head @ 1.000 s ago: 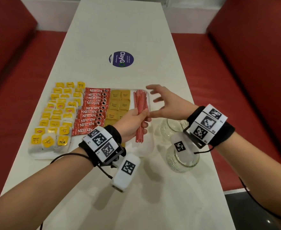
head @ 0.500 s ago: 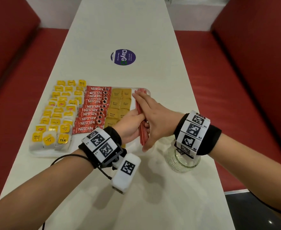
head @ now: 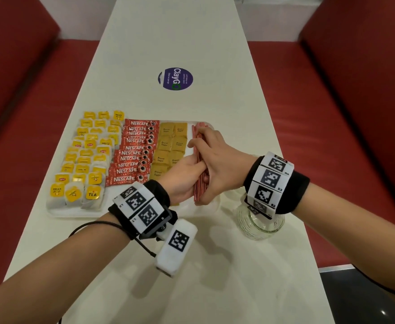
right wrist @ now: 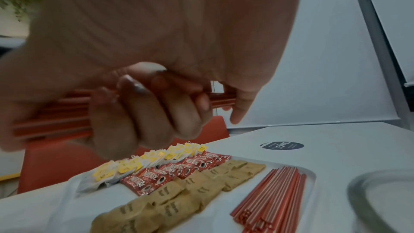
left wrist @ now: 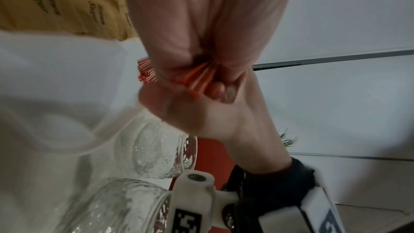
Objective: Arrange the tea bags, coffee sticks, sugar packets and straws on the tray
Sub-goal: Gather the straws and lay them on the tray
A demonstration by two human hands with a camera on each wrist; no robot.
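White tray (head: 58,212) sits on a long white table (head: 180,43), red benches (head: 332,101) on both sides. On the tray, left to right: tea bags (head: 86,157) with yellow tags in rows, red coffee sticks (head: 133,155) overlapped in a column, brown sugar packets (head: 170,146) in two columns, then loose red-and-white straws (right wrist: 275,194) lying flat along the right edge.

Both hands meet above the tray's right side, over that strip. Left hand (head: 184,176) — fingers curled round a held bundle of straws (head: 200,183), gripping it near the middle. Right hand (head: 217,164) lies over the same bundle from the other side, fingers (head: 201,134) stretched along it toward the far end, thumb wrapped under. The right wrist view shows the bundle clear of the tray, with the loose straws flat beneath.

A glass jar (head: 259,223) stands on the table just right of the tray's near corner, below the right wrist — a second jar (left wrist: 161,148) shows beside it in the left wrist view. A round dark sticker (head: 175,78) lies further up the table.
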